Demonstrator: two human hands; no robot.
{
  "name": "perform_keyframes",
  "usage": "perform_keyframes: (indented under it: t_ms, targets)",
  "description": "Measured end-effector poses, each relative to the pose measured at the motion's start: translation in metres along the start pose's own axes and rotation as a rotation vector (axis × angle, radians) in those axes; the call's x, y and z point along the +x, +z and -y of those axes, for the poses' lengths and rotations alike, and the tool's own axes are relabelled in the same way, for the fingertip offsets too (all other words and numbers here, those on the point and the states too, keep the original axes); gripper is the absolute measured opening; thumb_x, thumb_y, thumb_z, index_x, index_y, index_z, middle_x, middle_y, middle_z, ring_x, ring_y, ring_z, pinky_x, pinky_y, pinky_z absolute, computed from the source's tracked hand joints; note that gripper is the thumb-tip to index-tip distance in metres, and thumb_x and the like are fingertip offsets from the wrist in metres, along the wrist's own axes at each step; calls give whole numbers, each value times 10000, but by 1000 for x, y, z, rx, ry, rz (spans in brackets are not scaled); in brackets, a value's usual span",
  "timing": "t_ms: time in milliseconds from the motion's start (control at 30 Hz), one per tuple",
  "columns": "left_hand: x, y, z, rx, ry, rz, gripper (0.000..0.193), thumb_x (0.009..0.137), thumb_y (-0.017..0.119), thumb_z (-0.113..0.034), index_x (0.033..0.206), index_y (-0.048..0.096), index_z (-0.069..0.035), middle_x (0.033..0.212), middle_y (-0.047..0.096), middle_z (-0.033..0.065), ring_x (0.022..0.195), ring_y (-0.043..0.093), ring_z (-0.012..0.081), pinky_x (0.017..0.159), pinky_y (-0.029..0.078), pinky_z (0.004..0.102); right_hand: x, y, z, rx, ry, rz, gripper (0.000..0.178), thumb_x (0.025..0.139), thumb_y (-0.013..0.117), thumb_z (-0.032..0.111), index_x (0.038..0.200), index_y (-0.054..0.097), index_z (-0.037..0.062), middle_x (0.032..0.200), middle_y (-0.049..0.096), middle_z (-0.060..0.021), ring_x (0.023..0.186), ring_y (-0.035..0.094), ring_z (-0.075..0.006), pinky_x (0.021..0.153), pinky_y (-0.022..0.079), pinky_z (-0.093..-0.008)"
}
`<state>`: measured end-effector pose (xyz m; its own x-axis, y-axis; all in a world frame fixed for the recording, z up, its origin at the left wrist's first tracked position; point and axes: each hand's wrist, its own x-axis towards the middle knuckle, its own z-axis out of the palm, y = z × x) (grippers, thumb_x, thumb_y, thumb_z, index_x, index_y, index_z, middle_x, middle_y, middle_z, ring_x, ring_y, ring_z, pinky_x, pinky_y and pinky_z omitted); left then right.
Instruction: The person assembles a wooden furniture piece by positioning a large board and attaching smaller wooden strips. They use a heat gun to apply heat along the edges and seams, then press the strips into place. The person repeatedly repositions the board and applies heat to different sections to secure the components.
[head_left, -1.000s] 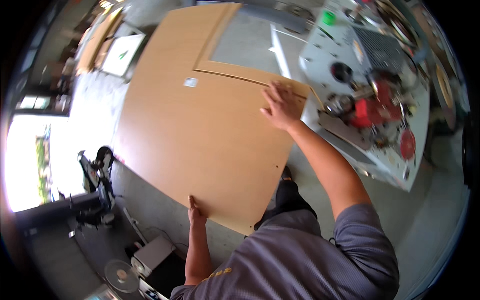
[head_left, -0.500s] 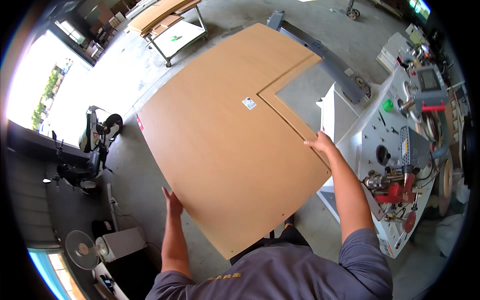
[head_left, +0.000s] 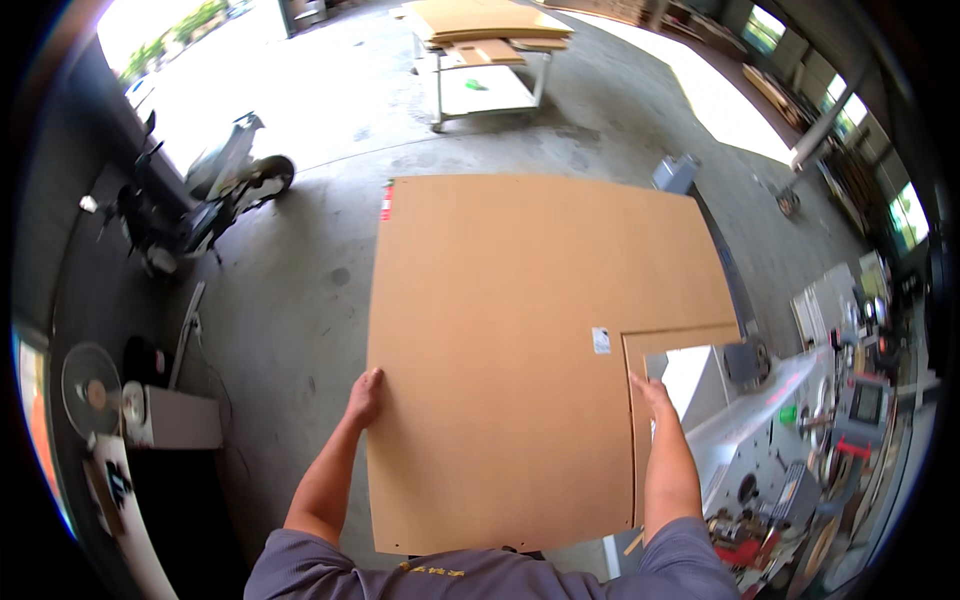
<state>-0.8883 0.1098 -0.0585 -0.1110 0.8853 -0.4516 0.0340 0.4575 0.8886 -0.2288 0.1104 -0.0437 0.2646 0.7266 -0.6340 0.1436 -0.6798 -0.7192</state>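
A workshop: concrete floor (head_left: 300, 300), stacked boards on a cart (head_left: 485, 25), machine bench (head_left: 800, 440) with tools

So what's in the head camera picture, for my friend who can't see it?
A person carries a big L-shaped brown board, left hand gripping its left edge and right hand on the notch edge. Below lies a concrete floor, with a parked scooter to the left and a cluttered machine on the right.

Left hand (head_left: 365, 397) and right hand (head_left: 648, 392) grip a notched brown board (head_left: 500, 350).
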Motion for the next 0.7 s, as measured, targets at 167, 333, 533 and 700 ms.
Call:
perform_keyframes:
  t_ms: [167, 333, 533, 700]
  targets:
    - [-1, 3, 40, -206, -110, 20, 401, 1055, 449, -365, 1037, 658, -24, 882, 652, 17, 756, 573, 117, 699, 494, 320, -26, -4, -5, -3, -36, -74, 479, 896, 721, 342, 1191, 661, -31, 1071, 720, -133, 969, 698, -269, 839, 569, -398]
    - [-12, -2, 49, -206, -256, -26, 489, 1004, 547, -435, 1151, 676, 14, 1032, 702, 66, 886, 644, 160, 822, 521, 327, -60, 13, 0, 180, 18, 42, 407, 963, 616, 273, 1202, 624, -56, 1103, 700, -166, 1015, 690, -293, 860, 573, -406]
    - [-50, -9, 29, -40, -186, -41, 606, 926, 629, -537, 1168, 689, 15, 1091, 708, 112, 960, 660, 212, 876, 506, 376, -134, 98, 83, 111, -228, -34, 403, 960, 622, 266, 1201, 625, -58, 1101, 701, -162, 1009, 689, -287, 857, 572, -402]
    - [-74, -43, 48, 82, -98, -174, 686, 810, 667, -682, 915, 717, -6, 853, 698, 132, 789, 655, 264, 734, 502, 435, -189, 163, 127, 9, -429, 54, 401, 958, 627, 259, 1199, 626, -60, 1099, 702, -159, 1004, 688, -282, 855, 570, -400]
